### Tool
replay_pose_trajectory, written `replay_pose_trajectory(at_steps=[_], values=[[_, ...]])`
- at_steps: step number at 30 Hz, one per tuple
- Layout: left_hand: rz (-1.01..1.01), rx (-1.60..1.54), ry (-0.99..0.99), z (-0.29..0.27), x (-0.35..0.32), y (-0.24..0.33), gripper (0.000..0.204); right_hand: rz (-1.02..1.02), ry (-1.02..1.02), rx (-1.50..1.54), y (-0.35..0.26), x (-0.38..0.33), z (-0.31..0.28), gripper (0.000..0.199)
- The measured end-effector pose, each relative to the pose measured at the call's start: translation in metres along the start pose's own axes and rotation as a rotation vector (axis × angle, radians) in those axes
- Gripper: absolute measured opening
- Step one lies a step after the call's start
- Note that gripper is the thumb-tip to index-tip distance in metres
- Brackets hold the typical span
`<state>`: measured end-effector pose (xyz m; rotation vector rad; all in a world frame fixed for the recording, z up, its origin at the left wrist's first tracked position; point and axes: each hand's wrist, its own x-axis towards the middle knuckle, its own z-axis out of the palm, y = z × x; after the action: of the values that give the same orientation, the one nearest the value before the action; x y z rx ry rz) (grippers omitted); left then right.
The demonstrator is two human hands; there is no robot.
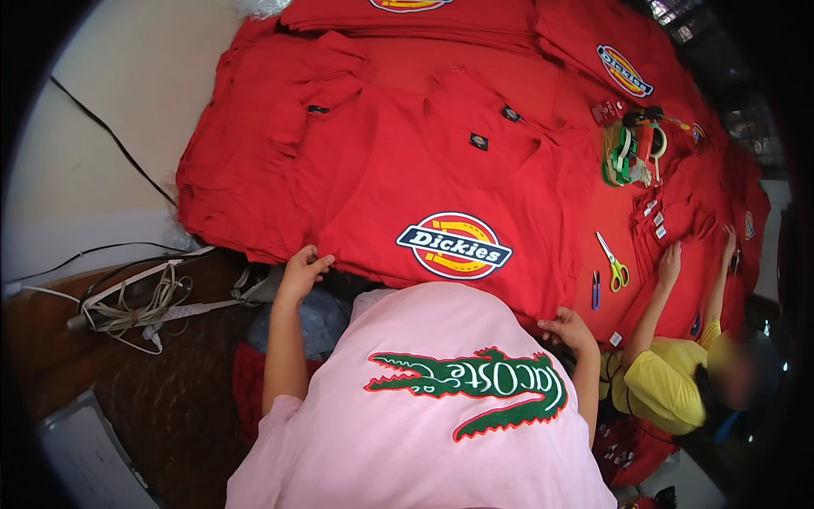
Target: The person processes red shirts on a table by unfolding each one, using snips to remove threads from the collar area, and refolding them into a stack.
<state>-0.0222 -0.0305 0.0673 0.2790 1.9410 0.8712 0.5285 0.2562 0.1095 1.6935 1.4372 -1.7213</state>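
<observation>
Pinching the near edge of a red shirt [373,204], the person's two hands stand well apart at its bottom corners. The left hand [309,265] is nearly closed, thumb and fingers together on the hem at the left. The right hand [566,330] is bent inward, its fingers curled closed on the hem at the right corner.

The shirt lies spread on the table [604,212] right in front of the person, neckline away, with a round patch [455,244] of blue, white, yellow and red facing up. A small dark label [479,142] shows inside the neck. More red garments [242,161] lie heaped just beside it on the left, and a folded stack [415,24] sits at the far side.

To the right of the shirt, yellow-handled scissors [612,261] lie with blades pointing away, and blue snips [596,291] lie near them. Farther off stands a green basket [629,153] holding tape rolls and other small things.

At the right, a co-worker [666,386] in yellow reaches both arms over other red garments [678,212].

The person wears a pink top [407,327] with a green reptile figure. Below the table's left side, pale cables [140,310] lie bundled near a power strip [199,310].
</observation>
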Motion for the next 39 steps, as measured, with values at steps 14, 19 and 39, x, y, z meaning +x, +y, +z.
replay_pose_trajectory(at_steps=[14,19,39], values=[[1.062,-0.802,-0.289,-0.131,-0.066,0.228,0.039,-1.435,-0.031,0.908,-0.14,-0.114,-0.167,0.052],[0.782,-0.438,-0.112,-0.153,0.01,0.364,0.029,-1.291,0.085,0.695,-0.353,-0.054,-0.152,0.027],[0.652,-0.298,0.403,-0.235,0.256,0.424,0.018,-1.176,0.526,0.432,-0.528,0.174,-0.148,0.017]])
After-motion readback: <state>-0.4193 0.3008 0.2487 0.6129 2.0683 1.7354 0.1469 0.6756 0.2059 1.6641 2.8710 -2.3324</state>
